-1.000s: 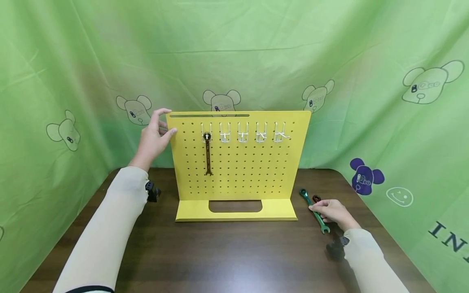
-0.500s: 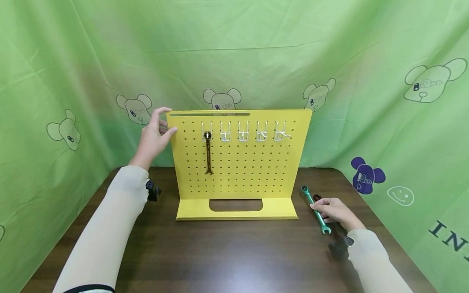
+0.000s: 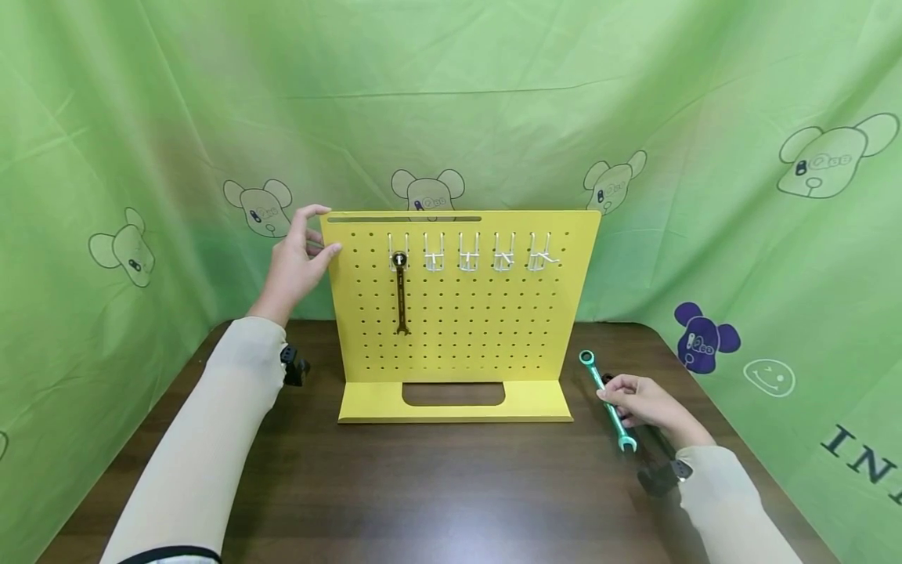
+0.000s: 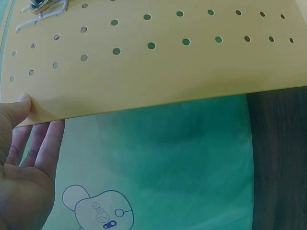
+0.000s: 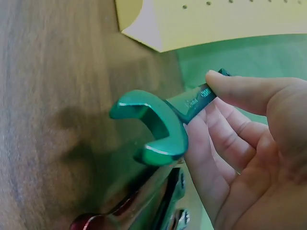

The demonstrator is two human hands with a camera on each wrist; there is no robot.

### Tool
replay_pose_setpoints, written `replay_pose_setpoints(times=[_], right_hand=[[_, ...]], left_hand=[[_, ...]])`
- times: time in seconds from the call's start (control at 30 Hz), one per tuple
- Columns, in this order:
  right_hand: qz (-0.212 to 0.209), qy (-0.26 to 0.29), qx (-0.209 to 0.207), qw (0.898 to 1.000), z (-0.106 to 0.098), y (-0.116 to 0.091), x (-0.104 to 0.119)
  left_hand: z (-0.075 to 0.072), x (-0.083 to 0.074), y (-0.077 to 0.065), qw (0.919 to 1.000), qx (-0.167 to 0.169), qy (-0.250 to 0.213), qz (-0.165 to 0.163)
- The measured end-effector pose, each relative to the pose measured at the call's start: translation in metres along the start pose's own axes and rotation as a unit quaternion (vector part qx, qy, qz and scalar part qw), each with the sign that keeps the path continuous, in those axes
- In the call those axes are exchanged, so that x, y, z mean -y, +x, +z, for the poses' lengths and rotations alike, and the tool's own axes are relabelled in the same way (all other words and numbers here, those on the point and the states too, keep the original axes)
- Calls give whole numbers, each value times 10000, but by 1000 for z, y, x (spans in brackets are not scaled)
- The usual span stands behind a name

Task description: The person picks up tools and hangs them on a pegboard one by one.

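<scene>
As we look down across the dark brown wooden table (image 3: 437, 489), the right hand (image 3: 644, 403) comes first, thumb and fingers pinching the shaft of a shiny green metal wrench (image 3: 613, 413). We judge the wrench slightly raised, with other shiny tools, one of them red (image 5: 87, 222), close beneath it. Its long axis slants: forked end toward us, ring end pointing away and leftward, on the board side of the grip. Beyond, to the left, stands a yellow perforated pegboard (image 3: 465, 329) bearing five white wire hooks (image 3: 468, 263), a dark bronze-coloured wrench (image 3: 401, 296) hanging from the leftmost. We find the left hand (image 3: 296, 262) well apart from the green tool, holding the board's upper-left edge between thumb and fingers; the right is clearly nearer.
</scene>
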State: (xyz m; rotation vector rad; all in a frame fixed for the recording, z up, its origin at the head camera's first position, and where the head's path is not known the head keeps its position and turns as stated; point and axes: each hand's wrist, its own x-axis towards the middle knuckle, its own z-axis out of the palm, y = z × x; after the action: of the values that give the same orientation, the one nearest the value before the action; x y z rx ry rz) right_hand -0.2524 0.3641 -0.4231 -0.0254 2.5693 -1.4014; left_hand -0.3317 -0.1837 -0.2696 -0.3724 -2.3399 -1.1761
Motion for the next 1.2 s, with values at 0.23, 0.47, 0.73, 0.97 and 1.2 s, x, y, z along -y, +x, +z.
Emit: replay_pose_setpoints(times=[0.23, 0.47, 0.73, 0.97, 1.2], right_hand=[[-279, 105, 196, 9994, 0, -6, 16], [-535, -11, 295, 9981, 1, -6, 31], [-728, 5, 421, 9965, 9, -3, 48], [-995, 77, 477, 9939, 25, 4, 65], [-1239, 94, 561, 9907, 46, 13, 86]], left_hand=[[0, 0, 0, 10000, 11, 12, -8], [0, 0, 0, 10000, 22, -6, -49], [-1, 0, 0, 10000, 7, 6, -88], [-1, 0, 1, 10000, 42, 20, -59], [-1, 0, 0, 10000, 33, -15, -67]])
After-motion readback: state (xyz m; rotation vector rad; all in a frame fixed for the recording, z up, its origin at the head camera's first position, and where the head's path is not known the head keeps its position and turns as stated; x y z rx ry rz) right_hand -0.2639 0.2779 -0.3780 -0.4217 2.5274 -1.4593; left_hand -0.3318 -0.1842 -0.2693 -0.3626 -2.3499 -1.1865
